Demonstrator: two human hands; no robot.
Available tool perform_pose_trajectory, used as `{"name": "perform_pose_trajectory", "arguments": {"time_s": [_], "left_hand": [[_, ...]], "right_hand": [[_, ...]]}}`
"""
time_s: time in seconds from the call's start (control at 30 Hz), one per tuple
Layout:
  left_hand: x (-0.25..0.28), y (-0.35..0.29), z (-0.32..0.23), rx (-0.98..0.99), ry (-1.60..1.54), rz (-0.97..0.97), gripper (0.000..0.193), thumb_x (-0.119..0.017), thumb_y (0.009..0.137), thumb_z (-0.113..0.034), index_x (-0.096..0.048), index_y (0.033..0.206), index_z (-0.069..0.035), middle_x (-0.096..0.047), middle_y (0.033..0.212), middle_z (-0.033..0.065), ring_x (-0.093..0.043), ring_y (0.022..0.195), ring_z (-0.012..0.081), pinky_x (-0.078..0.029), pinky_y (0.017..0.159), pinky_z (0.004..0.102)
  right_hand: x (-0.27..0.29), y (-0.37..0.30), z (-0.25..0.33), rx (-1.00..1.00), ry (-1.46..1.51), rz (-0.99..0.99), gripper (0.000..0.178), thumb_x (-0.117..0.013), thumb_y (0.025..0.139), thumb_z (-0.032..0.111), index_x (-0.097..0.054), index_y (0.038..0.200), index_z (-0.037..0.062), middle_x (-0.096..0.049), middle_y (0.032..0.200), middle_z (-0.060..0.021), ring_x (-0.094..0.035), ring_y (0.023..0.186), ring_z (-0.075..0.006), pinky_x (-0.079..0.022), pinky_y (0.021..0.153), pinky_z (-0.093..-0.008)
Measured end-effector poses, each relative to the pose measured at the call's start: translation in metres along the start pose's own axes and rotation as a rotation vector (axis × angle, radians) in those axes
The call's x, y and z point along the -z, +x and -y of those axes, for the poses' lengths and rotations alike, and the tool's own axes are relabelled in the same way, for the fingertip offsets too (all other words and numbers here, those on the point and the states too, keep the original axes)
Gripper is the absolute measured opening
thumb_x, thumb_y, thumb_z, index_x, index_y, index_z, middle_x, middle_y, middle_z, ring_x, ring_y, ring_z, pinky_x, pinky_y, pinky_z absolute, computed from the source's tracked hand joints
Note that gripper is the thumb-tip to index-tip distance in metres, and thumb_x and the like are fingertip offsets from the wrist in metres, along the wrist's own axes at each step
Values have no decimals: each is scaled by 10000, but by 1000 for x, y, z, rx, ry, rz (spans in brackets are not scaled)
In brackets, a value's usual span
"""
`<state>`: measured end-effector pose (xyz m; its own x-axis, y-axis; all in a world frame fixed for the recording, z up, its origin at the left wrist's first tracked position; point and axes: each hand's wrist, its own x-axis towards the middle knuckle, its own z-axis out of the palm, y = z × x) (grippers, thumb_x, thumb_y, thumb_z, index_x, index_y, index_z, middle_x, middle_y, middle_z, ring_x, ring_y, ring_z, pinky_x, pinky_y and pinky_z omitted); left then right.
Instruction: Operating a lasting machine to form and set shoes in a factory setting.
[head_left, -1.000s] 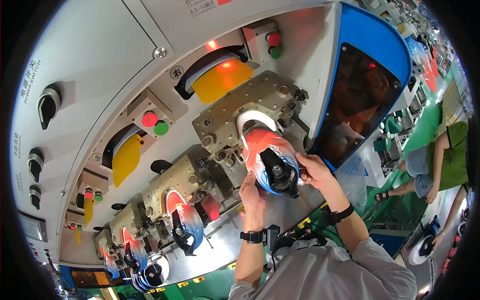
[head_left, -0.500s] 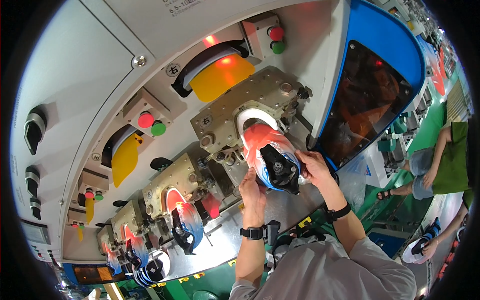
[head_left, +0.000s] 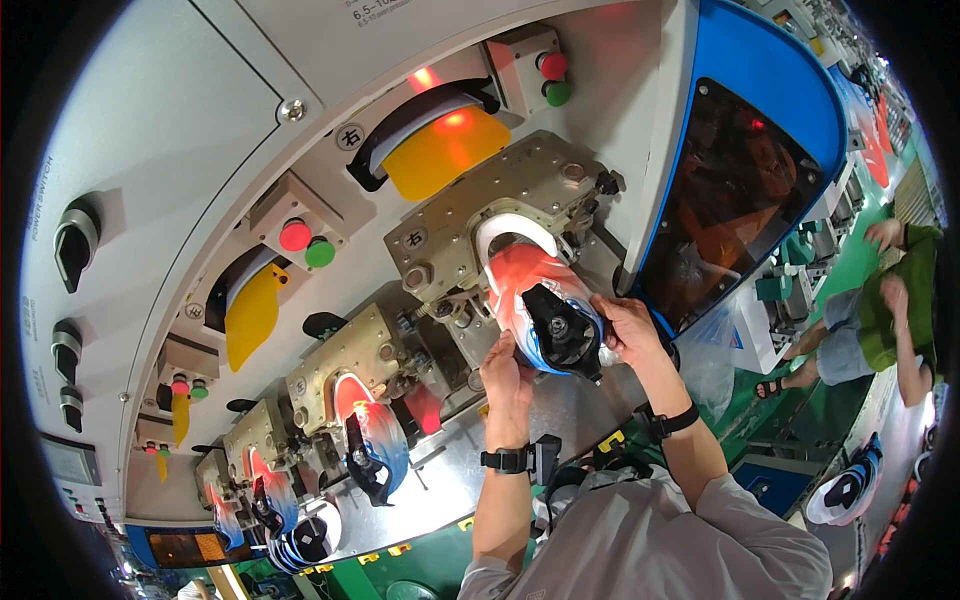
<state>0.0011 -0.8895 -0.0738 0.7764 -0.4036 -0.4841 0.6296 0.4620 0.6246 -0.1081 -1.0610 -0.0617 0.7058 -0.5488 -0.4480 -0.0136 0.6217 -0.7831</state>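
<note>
A shoe upper (head_left: 512,292) in red, white and blue sits with its toe end in the curved recess of a metal clamp block (head_left: 440,245). A black insert (head_left: 562,330) fills its opening. My left hand (head_left: 506,368) grips the near left side of the upper, thumb uppermost. My right hand (head_left: 630,326) pinches its right side close to the heel end. The fingers under the upper are partly hidden on both hands.
More uppers, such as a blue and red one (head_left: 372,440), sit in stations to the left. Red button (head_left: 553,66) and green button (head_left: 556,94) are above. A blue-framed dark window (head_left: 725,210) stands at right. Another person (head_left: 895,310) is at far right, near a shoe (head_left: 846,488).
The heel end of the upper with its black insert has turned slightly between my hands. At far right, the other person's hand has left the shoe and risen.
</note>
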Motion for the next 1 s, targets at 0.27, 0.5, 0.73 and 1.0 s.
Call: {"name": "perform_pose_trajectory", "arguments": {"time_s": [0.27, 0.5, 0.73, 1.0], "left_hand": [[1, 2, 1, -1, 1, 35, 204, -500, 1006, -157, -642, 998, -11, -673, 897, 58, -670, 760, 173, -577, 674, 330], [7, 10, 7, -34, 54, -7, 216, -471, 1010, -143, -629, 1073, -10, -678, 990, 74, -677, 840, 200, -573, 738, 367], [22, 22, 6, 15, 77, 56, 248, -424, 1025, -150, -617, 1118, -26, -676, 1035, 77, -675, 890, 212, -562, 812, 399], [18, 29, 16, 40, 63, 28, 238, -424, 1026, -159, -598, 1132, -38, -676, 1050, 58, -665, 941, 207, -539, 868, 408]], "right_hand": [[0, -1, 1, 30, -27, -8, 254, -672, 918, 210, -671, 810, -20, -545, 553, -8, -432, 361, -74, -252, 312, -235], [4, 0, -2, -7, 18, 13, 262, -672, 922, 225, -683, 839, -23, -557, 567, -15, -429, 371, -75, -255, 318, -237], [8, 5, -7, -36, 12, 63, 265, -677, 919, 229, -689, 822, -17, -566, 574, -22, -445, 372, -78, -259, 315, -231], [19, 15, -12, -51, 6, 58, 246, -684, 902, 200, -674, 769, -6, -551, 548, -25, -450, 364, -89, -274, 308, -238]]}}
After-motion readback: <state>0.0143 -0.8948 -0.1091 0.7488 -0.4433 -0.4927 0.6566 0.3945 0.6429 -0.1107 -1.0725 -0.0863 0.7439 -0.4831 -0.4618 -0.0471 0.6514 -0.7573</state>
